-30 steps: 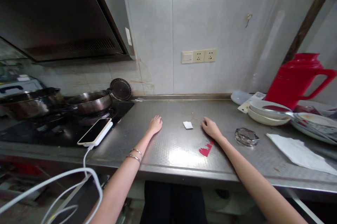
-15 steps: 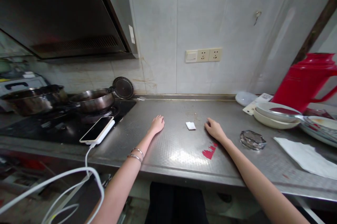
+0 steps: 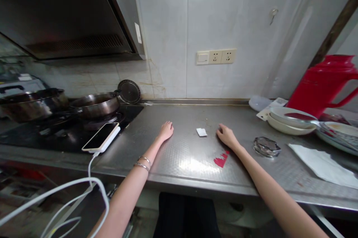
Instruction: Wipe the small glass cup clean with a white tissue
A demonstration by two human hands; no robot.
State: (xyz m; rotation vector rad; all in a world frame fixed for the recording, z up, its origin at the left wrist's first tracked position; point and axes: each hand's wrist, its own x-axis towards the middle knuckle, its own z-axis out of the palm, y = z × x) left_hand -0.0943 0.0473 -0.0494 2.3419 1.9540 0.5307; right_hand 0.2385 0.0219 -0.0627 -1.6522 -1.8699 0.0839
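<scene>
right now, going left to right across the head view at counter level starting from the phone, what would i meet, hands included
Phone → left hand → small white square → right hand → clear glass dish → white paper sheet.

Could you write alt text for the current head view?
A person's left hand and right hand rest on a metal counter, with a small white scrap between them. On the left are a phone and two pots; on the right, a glass dish, white bowls and a red flask.
</scene>
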